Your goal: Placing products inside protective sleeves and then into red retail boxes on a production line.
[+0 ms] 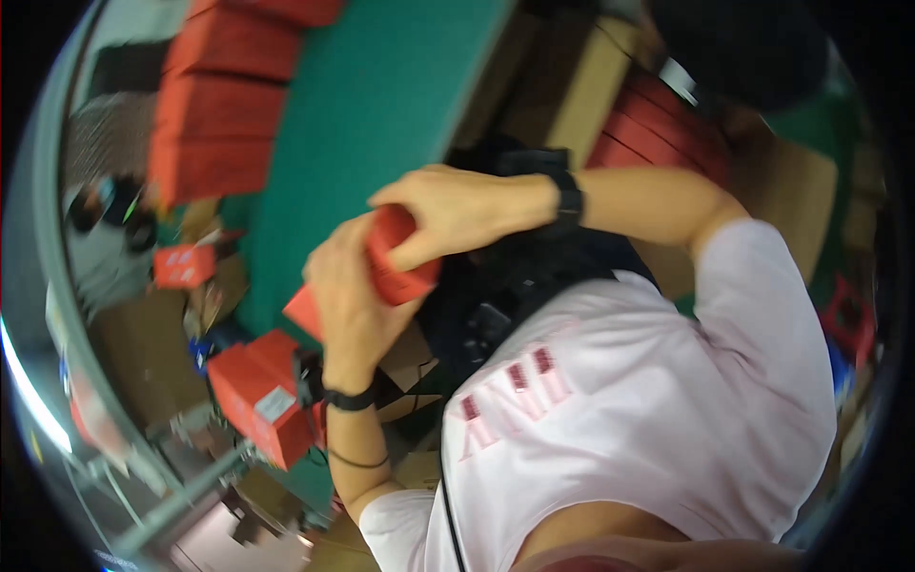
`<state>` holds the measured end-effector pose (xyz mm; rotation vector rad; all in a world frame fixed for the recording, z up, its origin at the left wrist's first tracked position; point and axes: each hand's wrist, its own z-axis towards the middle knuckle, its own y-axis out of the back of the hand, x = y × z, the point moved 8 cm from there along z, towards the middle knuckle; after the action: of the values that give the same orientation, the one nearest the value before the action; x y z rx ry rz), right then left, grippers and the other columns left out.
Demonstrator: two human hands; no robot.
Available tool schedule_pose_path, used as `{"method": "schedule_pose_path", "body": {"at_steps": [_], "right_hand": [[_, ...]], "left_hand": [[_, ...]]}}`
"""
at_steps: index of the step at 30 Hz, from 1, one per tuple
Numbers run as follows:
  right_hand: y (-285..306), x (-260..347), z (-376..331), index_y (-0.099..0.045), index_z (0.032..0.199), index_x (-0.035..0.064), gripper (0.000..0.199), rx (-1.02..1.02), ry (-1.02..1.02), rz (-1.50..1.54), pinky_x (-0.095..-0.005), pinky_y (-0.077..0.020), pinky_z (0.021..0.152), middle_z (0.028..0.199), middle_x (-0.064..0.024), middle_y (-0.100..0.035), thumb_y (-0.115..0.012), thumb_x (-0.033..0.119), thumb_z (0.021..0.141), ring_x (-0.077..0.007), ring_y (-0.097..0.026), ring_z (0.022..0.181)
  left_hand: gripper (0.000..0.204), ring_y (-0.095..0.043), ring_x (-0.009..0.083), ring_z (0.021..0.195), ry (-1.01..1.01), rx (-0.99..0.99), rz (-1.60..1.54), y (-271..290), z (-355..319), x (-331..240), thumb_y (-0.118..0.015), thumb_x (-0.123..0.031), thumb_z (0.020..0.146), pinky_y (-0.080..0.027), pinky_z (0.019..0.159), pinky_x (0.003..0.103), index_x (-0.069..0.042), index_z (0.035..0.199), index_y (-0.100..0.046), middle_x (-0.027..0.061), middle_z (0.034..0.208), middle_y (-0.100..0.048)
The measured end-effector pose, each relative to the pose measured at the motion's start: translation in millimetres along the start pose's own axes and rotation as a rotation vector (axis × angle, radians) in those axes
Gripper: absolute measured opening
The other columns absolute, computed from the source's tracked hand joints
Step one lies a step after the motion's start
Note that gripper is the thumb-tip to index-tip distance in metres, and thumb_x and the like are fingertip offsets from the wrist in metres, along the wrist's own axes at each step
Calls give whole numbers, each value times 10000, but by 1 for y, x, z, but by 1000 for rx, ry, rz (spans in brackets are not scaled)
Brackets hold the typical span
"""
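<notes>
A small red-orange box [404,284] is held between my two hands in front of my chest, above the edge of a green surface. My left hand [345,286] is closed around its left side, with a corner showing beyond the fingers. From the right, my right hand [457,212] grips the top, fingers and thumb apart on either side of a red panel. Motion blur and my fingers hide whether the box is open or closed. Both wrists wear dark bands.
Stacked red-orange boxes [224,105] stand on the green table [367,86] at the upper left. Another red box with a white label [262,396] sits by my left forearm. Brown cartons [148,353] and a metal frame [67,257] lie left. A dark-capped person [743,48] is at upper right.
</notes>
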<state>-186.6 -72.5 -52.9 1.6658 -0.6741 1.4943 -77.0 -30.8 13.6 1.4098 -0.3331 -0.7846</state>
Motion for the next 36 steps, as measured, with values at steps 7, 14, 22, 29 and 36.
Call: {"method": "schedule_pose_path", "body": {"at_steps": [7,14,22,29,36], "right_hand": [[2,-10,-10,-584,1323,-94,516,-12,68,-15,-300,-557,836,1008,-157,-727,-695,88,853,-141,-680,915],[27,47,-15,-500,1460,71,640,-299,506,-636,-416,-462,1068,1378,-224,-548,-653,18,842,-339,-589,1216],[19,46,-3,-626,1065,-16,300,9,732,-505,-399,-520,853,982,-155,-631,-605,-36,767,-316,-631,968],[-4,6,13,-694,1126,-32,289,365,410,-20,-356,-526,820,942,-143,-713,-488,-17,924,-224,-671,916],[-15,-9,13,-325,1507,-54,644,95,377,-325,-473,-484,981,1197,-331,-614,-584,212,981,-456,-625,1101]], "left_hand": [[928,-544,364,1184,24,-3,-74,3,-6,3,-955,-205,528,-403,1029,467,-68,1326,-502,143,1281,-578],[951,-562,359,1151,74,-74,-63,24,-5,17,-974,-239,525,-433,999,450,-57,1331,-504,141,1235,-584],[1013,-567,340,1204,134,-129,-122,27,12,39,-983,-250,543,-449,1040,431,-41,1399,-484,139,1320,-580],[1029,-557,341,1199,160,-94,-94,15,5,50,-987,-248,527,-437,1035,438,-38,1397,-479,144,1290,-580],[1024,-551,344,1179,154,-89,-63,7,7,55,-979,-250,531,-415,1027,440,-28,1394,-474,142,1252,-580]]}}
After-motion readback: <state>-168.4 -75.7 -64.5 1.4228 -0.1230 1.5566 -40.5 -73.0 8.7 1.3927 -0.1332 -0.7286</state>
